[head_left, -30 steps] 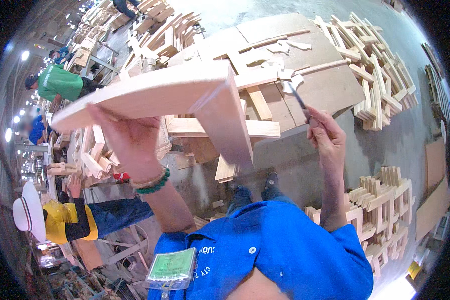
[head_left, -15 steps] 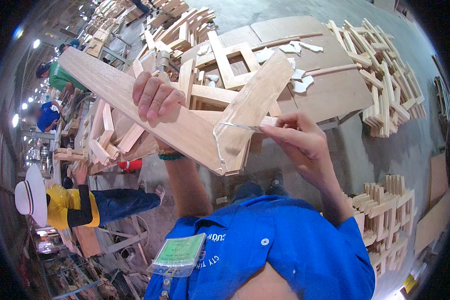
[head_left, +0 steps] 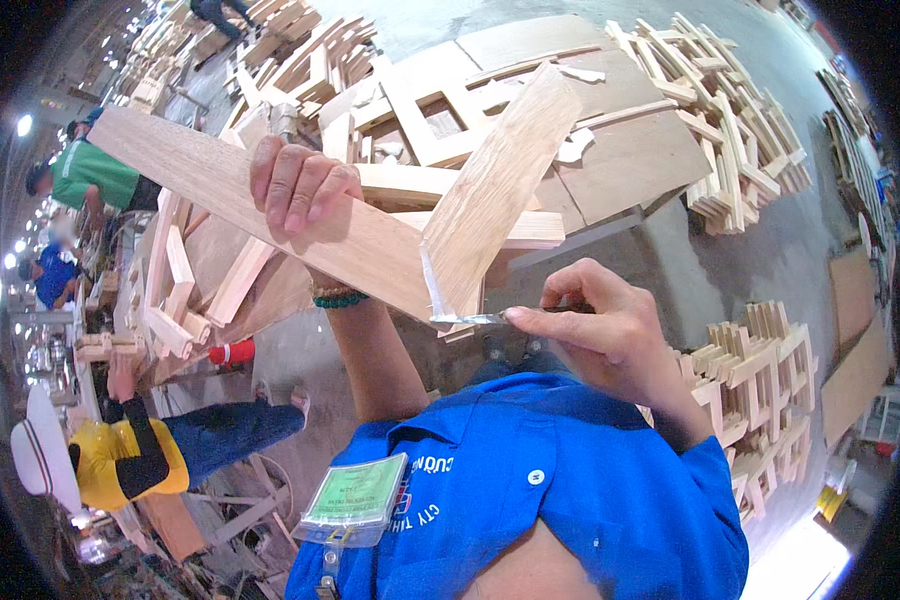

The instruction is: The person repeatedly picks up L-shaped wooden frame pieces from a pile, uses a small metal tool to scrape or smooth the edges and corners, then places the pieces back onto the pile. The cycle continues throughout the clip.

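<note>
Left hand (head_left: 300,185) raised, fingers (head_left: 288,190) curled over the top edge of a wooden piece (head_left: 370,225), clamped on it. The piece is two flat boards joined at an angle: a long one running from upper left down to centre, a shorter one rising up and right from the joint. It is held up in the air in front of the chest, above the tabletop (head_left: 630,160)

Right hand (head_left: 605,335) sits just below and right of the joint, fingers (head_left: 550,320) pinched together on a thin metal blade (head_left: 465,319). Blade lies roughly level, its tip at the lower edge of the shorter board near the joint; looks like touching, can't tell for sure. A pale sliver runs up along that board's edge beside the tip

Green bead bracelet (head_left: 338,297) on the left wrist. Blue shirt (head_left: 530,490) with a green badge (head_left: 355,497) clipped at the chest

Tabletop behind carries flat panels and wooden frame parts. Stacks of wooden frames (head_left: 740,120) upper right, another stack (head_left: 760,390) on the floor at right

Lower left: a person in a yellow top (head_left: 120,455) and a white hat. Far left: a person in a green shirt (head_left: 90,172)
</note>
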`<control>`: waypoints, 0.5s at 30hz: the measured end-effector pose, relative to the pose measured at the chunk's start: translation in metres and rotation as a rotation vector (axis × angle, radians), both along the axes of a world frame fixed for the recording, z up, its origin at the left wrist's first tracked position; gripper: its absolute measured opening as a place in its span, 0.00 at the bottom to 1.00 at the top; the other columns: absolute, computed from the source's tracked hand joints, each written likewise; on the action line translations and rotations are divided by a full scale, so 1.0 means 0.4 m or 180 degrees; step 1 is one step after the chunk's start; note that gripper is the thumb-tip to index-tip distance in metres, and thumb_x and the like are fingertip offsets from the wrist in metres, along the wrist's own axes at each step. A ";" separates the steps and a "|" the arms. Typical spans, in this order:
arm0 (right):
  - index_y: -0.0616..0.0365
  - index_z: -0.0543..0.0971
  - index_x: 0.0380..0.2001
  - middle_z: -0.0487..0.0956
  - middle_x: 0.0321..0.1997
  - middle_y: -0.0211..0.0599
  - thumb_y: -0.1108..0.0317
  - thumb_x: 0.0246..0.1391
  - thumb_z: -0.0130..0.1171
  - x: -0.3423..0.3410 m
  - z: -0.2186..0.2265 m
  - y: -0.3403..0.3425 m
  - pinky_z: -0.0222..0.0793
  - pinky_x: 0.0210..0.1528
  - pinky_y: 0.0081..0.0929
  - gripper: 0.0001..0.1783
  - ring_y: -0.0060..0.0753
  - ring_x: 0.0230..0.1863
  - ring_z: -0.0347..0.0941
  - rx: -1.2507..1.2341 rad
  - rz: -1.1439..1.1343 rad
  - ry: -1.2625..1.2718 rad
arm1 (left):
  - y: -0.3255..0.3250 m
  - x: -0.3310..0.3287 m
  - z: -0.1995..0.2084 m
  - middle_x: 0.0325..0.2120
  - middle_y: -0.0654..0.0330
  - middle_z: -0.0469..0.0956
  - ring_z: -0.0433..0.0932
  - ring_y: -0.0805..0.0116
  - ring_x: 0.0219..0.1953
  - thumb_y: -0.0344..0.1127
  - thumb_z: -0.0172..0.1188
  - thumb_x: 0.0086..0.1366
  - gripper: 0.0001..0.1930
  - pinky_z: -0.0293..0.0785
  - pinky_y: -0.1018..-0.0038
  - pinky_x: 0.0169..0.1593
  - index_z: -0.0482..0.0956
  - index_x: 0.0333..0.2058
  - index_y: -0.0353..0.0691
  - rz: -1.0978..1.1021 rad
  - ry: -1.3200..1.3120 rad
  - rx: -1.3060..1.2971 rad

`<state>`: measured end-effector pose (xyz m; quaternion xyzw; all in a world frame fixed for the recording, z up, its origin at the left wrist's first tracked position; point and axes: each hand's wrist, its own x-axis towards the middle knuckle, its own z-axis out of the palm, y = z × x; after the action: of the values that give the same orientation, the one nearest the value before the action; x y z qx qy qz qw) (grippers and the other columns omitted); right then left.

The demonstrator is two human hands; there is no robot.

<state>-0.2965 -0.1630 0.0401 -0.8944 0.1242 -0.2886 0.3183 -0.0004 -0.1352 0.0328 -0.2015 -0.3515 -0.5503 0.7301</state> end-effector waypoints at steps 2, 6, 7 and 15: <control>0.42 0.82 0.40 0.74 0.31 0.32 0.80 0.38 0.58 -0.022 0.019 -0.001 0.72 0.30 0.26 0.24 0.31 0.29 0.75 0.0190 -0.0039 0.0197 | -0.015 -0.007 0.003 0.14 0.66 0.71 0.72 0.74 0.18 0.29 0.46 0.65 0.11 0.69 0.74 0.32 0.68 0.22 0.45 -0.0069 -0.0012 0.0052; 0.46 0.82 0.42 0.74 0.33 0.34 0.83 0.39 0.56 -0.043 0.007 -0.041 0.70 0.34 0.26 0.26 0.32 0.32 0.73 0.0427 -0.0659 -0.0335 | -0.071 -0.047 -0.004 0.15 0.67 0.71 0.72 0.75 0.18 0.31 0.45 0.67 0.11 0.70 0.74 0.31 0.67 0.24 0.46 -0.0219 -0.0149 0.0027; 0.49 0.82 0.42 0.73 0.34 0.35 0.85 0.39 0.55 -0.043 0.004 -0.047 0.68 0.37 0.24 0.25 0.30 0.34 0.72 0.0518 -0.0779 -0.0265 | -0.087 -0.062 -0.007 0.15 0.67 0.71 0.73 0.75 0.19 0.31 0.44 0.68 0.11 0.71 0.74 0.31 0.66 0.25 0.46 -0.0253 -0.0195 0.0005; 0.46 0.82 0.42 0.72 0.33 0.35 0.87 0.37 0.55 -0.204 -0.014 -0.075 0.67 0.32 0.23 0.28 0.32 0.32 0.72 0.0405 -0.1091 -0.0053 | -0.275 -0.249 -0.024 0.15 0.66 0.71 0.72 0.74 0.18 0.33 0.42 0.69 0.12 0.70 0.75 0.30 0.67 0.24 0.46 -0.1021 -0.0066 -0.0133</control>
<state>-0.3780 -0.1929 0.0347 -0.8358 0.2902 -0.3375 0.3214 -0.1002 -0.2451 0.0233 -0.2645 -0.3338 -0.6544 0.6248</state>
